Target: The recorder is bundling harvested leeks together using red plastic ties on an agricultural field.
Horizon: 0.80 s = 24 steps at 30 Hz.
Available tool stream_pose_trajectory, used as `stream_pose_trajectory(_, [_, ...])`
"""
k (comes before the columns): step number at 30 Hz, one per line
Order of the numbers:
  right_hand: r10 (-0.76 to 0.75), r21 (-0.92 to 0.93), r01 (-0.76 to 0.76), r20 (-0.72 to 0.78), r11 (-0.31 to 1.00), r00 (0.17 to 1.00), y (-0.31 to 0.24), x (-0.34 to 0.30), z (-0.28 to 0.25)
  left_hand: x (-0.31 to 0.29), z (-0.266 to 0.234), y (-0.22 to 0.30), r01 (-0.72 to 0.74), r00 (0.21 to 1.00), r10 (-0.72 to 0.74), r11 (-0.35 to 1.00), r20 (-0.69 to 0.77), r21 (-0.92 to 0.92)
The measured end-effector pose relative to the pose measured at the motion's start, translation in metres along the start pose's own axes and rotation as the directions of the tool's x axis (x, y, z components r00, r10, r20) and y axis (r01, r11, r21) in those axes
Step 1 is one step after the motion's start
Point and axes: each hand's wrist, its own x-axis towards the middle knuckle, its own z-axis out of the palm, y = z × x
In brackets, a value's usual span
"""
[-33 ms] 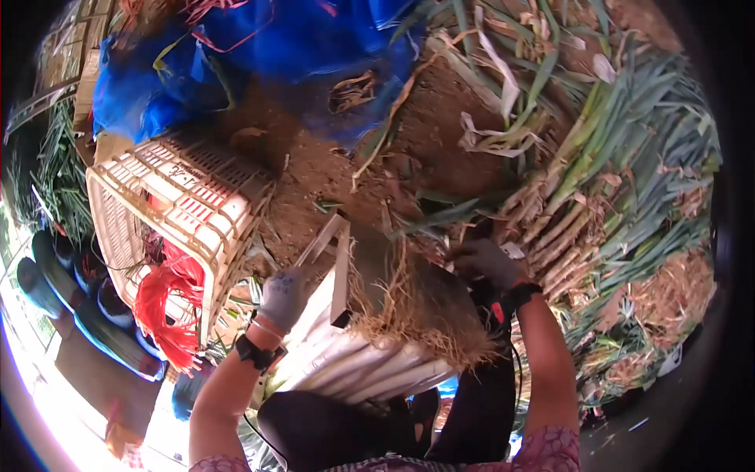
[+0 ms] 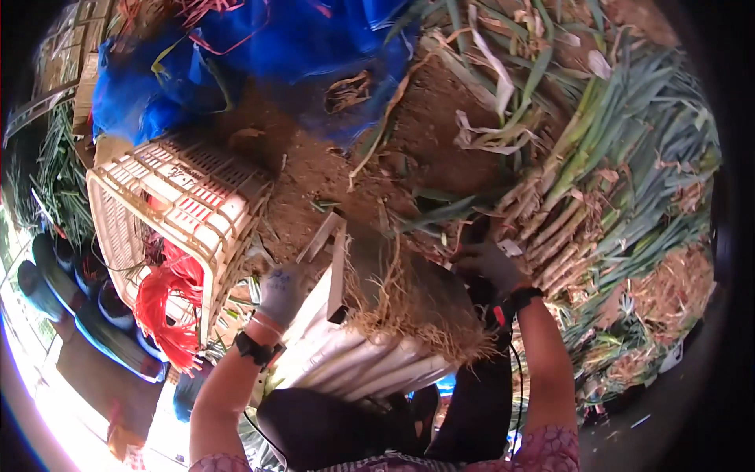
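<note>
Beside the pale bar bent like an L [image 2: 338,271], the left hand in a light grey glove [image 2: 281,293] is next to a row of long, white, shiny leek stalks [image 2: 338,363]. Its fingertips are hard to see, so I cannot tell if it is holding on to anything. Across from it, the right hand in a grey glove [image 2: 489,266] has bent fingers. I cannot tell if they hold something.

Between the two hands, the stalks lie side by side over the person's lap, with their hairy tan roots [image 2: 417,334] all at one end. They look clean and lined up, so that part seems done. I see no string around them, so they do not look tied yet.

Farther right is a big heap of long green leeks with brown, dirty bottoms [image 2: 629,165]. Those look not yet cleaned, so much seems left. Out to the left, a cream plastic crate with holes [image 2: 189,193] lies on its side, with a bunch of thin red plastic strings [image 2: 167,315] spilling out.
</note>
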Motion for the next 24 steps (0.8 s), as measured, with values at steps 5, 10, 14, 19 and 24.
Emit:
stream_pose_trajectory(5, [0.210, 0.035, -0.219, -0.461, 0.975, 0.862, 0.085, -0.041, 0.030, 0.021, -0.009, 0.032, -0.113, 0.986, 0.127, 0.985, -0.106, 0.131])
stream_pose_trajectory(10, [0.281, -0.296, -0.490, -0.537, 0.820, 0.795, 0.102, -0.057, 0.073, 0.032, -0.005, 0.024, 0.130, 0.989, -0.135, 0.988, 0.055, 0.084])
stream_pose_trajectory(14, [0.263, -0.092, -0.364, -0.531, 0.927, 0.806, 0.087, -0.087, 0.124, 0.032, -0.008, -0.002, 0.164, 0.983, -0.179, 0.960, 0.043, 0.228])
stream_pose_trajectory(19, [0.276, -0.053, -0.349, -0.509, 0.936, 0.815, 0.067, -0.103, 0.180, 0.035, -0.015, -0.024, 0.196, 0.976, -0.218, 0.917, 0.024, 0.348])
stream_pose_trajectory(24, [0.268, -0.132, -0.375, -0.492, 0.917, 0.828, 0.056, -0.081, 0.173, 0.025, -0.058, -0.024, 0.290, 0.957, -0.281, 0.945, 0.074, -0.153])
